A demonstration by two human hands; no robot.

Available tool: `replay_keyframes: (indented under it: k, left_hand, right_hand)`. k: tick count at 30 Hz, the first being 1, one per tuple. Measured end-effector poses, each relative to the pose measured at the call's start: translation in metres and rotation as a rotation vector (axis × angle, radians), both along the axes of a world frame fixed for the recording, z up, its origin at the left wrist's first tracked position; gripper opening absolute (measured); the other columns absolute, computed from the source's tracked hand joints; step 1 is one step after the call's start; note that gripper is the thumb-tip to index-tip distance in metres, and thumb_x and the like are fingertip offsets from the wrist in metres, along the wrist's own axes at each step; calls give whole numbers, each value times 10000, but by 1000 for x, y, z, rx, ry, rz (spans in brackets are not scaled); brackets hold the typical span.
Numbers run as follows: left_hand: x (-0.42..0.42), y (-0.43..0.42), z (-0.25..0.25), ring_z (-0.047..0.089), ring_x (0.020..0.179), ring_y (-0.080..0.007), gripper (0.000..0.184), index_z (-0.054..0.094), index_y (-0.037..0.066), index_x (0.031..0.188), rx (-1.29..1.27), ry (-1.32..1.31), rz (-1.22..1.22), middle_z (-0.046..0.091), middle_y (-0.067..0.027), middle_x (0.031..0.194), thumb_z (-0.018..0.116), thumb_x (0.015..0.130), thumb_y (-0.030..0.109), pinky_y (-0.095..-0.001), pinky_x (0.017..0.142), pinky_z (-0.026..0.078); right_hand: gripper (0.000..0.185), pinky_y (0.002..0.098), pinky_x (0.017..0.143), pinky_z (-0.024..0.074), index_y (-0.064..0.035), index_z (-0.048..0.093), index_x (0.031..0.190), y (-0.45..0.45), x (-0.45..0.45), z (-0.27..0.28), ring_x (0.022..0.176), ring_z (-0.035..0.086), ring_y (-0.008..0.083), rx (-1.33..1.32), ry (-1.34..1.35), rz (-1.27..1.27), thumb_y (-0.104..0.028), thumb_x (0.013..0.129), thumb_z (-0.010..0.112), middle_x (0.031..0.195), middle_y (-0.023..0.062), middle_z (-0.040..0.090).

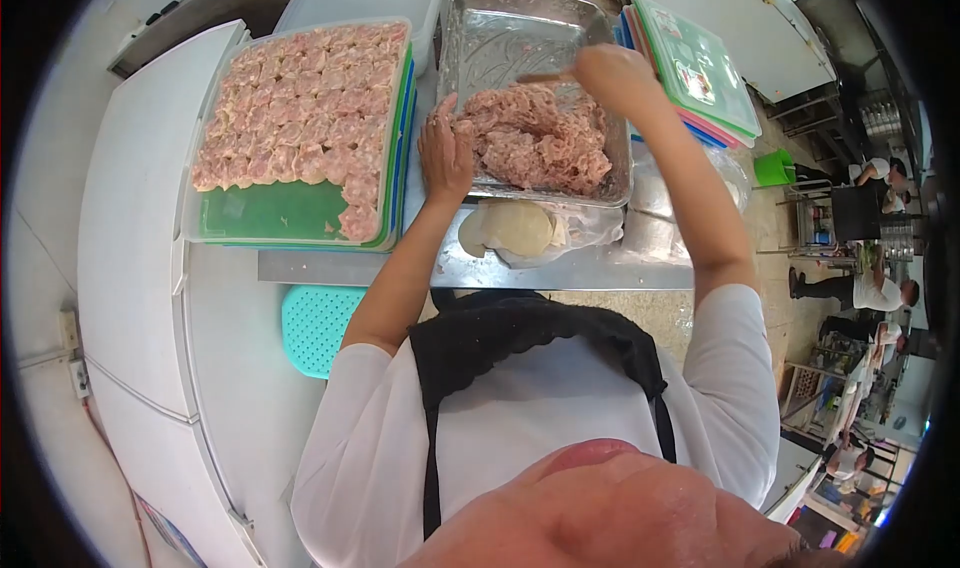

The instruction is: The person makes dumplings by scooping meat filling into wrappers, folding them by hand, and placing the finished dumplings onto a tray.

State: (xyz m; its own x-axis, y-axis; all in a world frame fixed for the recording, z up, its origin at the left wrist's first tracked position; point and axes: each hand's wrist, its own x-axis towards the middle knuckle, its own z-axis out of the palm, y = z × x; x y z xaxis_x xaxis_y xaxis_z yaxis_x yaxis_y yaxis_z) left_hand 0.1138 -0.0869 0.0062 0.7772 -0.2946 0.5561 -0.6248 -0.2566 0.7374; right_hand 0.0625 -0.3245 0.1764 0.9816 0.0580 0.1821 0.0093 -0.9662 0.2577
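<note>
A deep metal tray [483, 30] holds a mound of raw minced meat [540, 138] at its near end, with smears on its bare far end. My right hand [615, 76] is closed around a thin wooden stick or spatula [545, 78] above the far side of the meat. My left hand [446, 154] rests at the tray's left side, fingers stretched out beside the meat. Close in front of the tray lies a stack of round dough wrappers [515, 228] in a plastic bag. To the left, rows of meat-filled dumplings [305, 98] cover most of a green-based tray [270, 214].
Stacked coloured lids or trays [700, 68] stand at the right, near plastic-wrapped packs [655, 193]. A translucent bin [350, 3] is behind the dumplings. A turquoise perforated stool [318, 328] sits below the metal table edge [350, 268]. Several people [880, 290] are farther right.
</note>
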Motion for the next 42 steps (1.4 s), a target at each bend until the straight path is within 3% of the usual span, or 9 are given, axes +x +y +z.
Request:
replay_keyframes:
  k: [5, 10, 15, 18, 23, 27, 32, 39, 42]
  left_hand:
    - [-2, -2, 5, 473, 1188, -376, 540, 468, -10, 1323, 79, -5, 52, 522, -216, 1294, 329, 1006, 405, -434, 1023, 341]
    - [-4, -1, 7, 459, 1201, -383, 515, 443, 22, 1349, 129, -7, 49, 502, -215, 1308, 366, 991, 384, -449, 1031, 326]
    - [-2, -1, 1, 443, 1217, -385, 520, 420, 54, 1373, 18, 4, 10, 487, -200, 1314, 421, 969, 380, -474, 1023, 314]
    - [-3, 0, 1, 442, 1216, -387, 538, 426, 51, 1369, -39, 38, -35, 490, -202, 1312, 391, 979, 419, -473, 1024, 311]
    - [-1, 1, 2, 442, 1216, -387, 549, 428, 49, 1368, -18, 38, -21, 485, -206, 1320, 365, 987, 440, -468, 1024, 312]
    - [-3, 1, 4, 438, 1224, -388, 558, 428, 50, 1369, 25, 61, -3, 483, -210, 1320, 378, 981, 447, -473, 1029, 313]
    - [1, 1, 4, 429, 1233, -390, 539, 414, 64, 1379, 19, 53, -13, 477, -208, 1322, 435, 951, 392, -478, 1036, 309]
    - [-3, 1, 2, 429, 1225, -389, 540, 391, 80, 1394, 76, 8, 5, 468, -200, 1332, 471, 892, 260, -486, 1027, 309]
    - [-2, 0, 2, 431, 1223, -384, 533, 396, 85, 1392, 94, -4, 12, 471, -199, 1329, 463, 901, 281, -485, 1030, 304]
  right_hand:
    - [174, 440, 646, 560, -75, 704, 798, -22, 46, -98, 784, 697, 323, 29, 173, -88, -165, 812, 557, 858, 156, 704]
    - [177, 447, 677, 551, -38, 687, 775, -42, -30, -85, 820, 689, 331, 115, 288, -179, -133, 820, 545, 836, 185, 691]
    - [132, 447, 609, 539, -64, 658, 705, -21, -103, -105, 698, 676, 330, 205, 169, 40, -130, 792, 583, 706, 147, 658]
    - [130, 440, 585, 534, -73, 673, 693, -28, -94, -86, 667, 674, 324, 50, 229, 115, -140, 775, 598, 685, 139, 659]
    - [157, 430, 593, 539, -68, 704, 702, 0, -34, 26, 689, 685, 312, -124, 253, -65, -168, 772, 605, 699, 150, 672]
    - [202, 434, 616, 546, -50, 713, 725, 6, 41, -42, 732, 694, 328, 40, 57, 77, -194, 789, 586, 755, 169, 689]
    - [303, 440, 607, 534, -76, 703, 723, 9, 43, -94, 729, 681, 337, -44, 291, 193, -307, 866, 568, 745, 149, 683]
    - [350, 444, 629, 537, -70, 712, 742, -3, -56, -63, 730, 687, 325, -70, 449, 117, -368, 879, 592, 742, 124, 689]
    - [395, 453, 638, 536, -85, 717, 757, -14, -59, 1, 747, 689, 323, -135, 448, -110, -422, 902, 572, 748, 113, 691]
